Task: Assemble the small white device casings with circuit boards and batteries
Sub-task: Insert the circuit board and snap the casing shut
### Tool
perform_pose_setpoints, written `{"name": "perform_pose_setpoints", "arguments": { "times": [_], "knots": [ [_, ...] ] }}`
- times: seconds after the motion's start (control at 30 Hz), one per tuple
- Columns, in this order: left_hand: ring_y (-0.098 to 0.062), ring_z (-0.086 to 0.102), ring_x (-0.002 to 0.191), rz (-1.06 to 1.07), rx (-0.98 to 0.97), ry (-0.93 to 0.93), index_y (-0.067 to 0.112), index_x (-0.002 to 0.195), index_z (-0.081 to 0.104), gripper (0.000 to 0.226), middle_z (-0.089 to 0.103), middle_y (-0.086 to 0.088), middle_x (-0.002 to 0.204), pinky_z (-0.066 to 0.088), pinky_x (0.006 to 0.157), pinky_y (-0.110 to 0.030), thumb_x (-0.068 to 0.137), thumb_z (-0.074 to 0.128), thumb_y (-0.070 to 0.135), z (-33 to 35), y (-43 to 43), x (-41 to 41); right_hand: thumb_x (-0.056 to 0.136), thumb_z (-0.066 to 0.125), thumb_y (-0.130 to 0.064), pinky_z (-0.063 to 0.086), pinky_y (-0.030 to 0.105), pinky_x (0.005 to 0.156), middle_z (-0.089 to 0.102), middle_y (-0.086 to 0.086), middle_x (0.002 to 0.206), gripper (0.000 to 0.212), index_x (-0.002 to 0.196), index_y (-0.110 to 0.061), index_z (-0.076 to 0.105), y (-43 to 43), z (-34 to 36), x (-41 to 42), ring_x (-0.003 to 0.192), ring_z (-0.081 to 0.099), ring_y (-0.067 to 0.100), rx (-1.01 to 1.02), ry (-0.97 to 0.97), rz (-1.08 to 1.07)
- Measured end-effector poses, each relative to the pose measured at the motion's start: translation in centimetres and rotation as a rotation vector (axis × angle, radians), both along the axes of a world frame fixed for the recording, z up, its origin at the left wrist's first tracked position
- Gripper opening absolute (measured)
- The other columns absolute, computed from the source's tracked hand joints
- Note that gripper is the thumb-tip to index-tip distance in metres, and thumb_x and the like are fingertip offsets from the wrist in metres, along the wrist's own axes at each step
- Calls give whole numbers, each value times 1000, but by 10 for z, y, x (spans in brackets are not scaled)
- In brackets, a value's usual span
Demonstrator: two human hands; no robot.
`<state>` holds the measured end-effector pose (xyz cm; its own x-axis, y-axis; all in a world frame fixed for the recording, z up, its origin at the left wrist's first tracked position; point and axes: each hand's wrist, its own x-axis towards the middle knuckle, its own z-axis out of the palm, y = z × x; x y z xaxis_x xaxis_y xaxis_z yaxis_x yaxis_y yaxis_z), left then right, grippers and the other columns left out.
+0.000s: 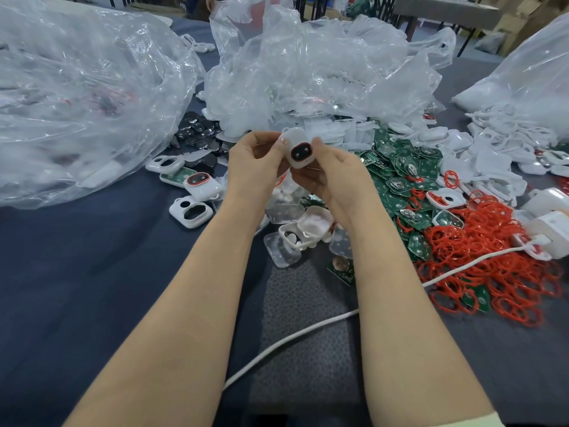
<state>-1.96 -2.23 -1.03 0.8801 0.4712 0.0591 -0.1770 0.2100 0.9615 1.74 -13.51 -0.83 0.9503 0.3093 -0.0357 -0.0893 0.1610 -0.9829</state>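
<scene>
Both hands hold one small white casing (297, 147) above the table; its front shows a dark oval window ringed in red. My left hand (254, 166) pinches its left side and my right hand (331, 175) grips its right and underside. A similar assembled casing (201, 185) lies on the table to the left, beside two empty white casing fronts (191, 211) (164, 163). Green circuit boards (397, 167) lie heaped to the right. A pile of red rings (486, 251) is spread at the far right. Dark oval inserts (197, 131) are piled behind the left hand.
Large crumpled clear plastic bags (77, 97) (317, 66) cover the back and left of the dark blue table (77, 272). White casing parts (498, 143) spill from a bag at right. A white cable (308, 331) crosses a grey mat (304, 349). Small clear boxes (295, 238) lie below my hands.
</scene>
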Motion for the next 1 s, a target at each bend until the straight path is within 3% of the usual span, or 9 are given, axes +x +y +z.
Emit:
{"name": "perform_pose_setpoints", "arguments": {
  "times": [0.1, 0.23, 0.33, 0.47, 0.67, 0.8, 1.0],
  "knots": [
    [-7, 65, 66, -18, 3, -8, 13, 86, 62, 9, 67, -2, 78, 55, 64, -18, 93, 61, 6, 0, -2, -1, 94, 57, -10, 56, 21, 68, 68, 7, 81, 8, 93, -7, 65, 0, -3, 0, 68, 66, 9, -88, -80, -23],
    [-7, 65, 67, -29, -13, -12, 9, 88, 61, 8, 66, -6, 81, 51, 60, -14, 93, 59, 2, 1, -4, -2, 94, 58, -9, 54, 20, 64, 68, 7, 79, 7, 91, -8, 64, -2, -4, 2, 65, 66, 9, -126, -104, -54],
    [-12, 65, 73, -33, -14, -14, 9, 91, 61, 4, 67, -6, 83, 53, 64, -16, 93, 60, 5, 1, -3, -2, 95, 55, -10, 56, 21, 68, 69, 4, 77, 13, 96, -4, 66, -2, -4, 2, 66, 66, 8, -62, -53, -19],
    [-11, 64, 73, -19, 1, 0, 12, 90, 62, 4, 67, -3, 82, 55, 66, -18, 93, 60, 9, 1, -1, -2, 100, 47, -17, 58, 27, 76, 70, 6, 80, 25, 86, -8, 67, -3, -1, 2, 72, 68, 12, 31, 20, 10],
    [-12, 66, 74, -33, -5, -10, 10, 89, 60, 7, 67, -7, 85, 53, 63, -16, 93, 59, 4, 0, -3, -1, 94, 57, -11, 57, 23, 71, 68, 6, 80, 10, 92, -8, 66, -1, -5, 3, 68, 66, 10, -137, -107, -30],
    [-13, 66, 75, -32, -4, 0, 11, 88, 60, 5, 67, -8, 86, 50, 60, -14, 91, 63, 8, -1, -4, -1, 94, 56, -11, 56, 24, 70, 68, 4, 76, 12, 87, -13, 66, -2, -6, 5, 65, 64, 10, -221, -173, -56],
    [-4, 65, 66, -47, 31, 27, 10, 98, 63, 6, 68, -2, 81, 50, 61, -15, 93, 62, 12, -2, 0, 2, 101, 45, -22, 56, 26, 74, 70, 5, 88, 24, 101, -10, 65, -4, -1, 1, 75, 68, 12, -44, -24, 21]
  ]
}}
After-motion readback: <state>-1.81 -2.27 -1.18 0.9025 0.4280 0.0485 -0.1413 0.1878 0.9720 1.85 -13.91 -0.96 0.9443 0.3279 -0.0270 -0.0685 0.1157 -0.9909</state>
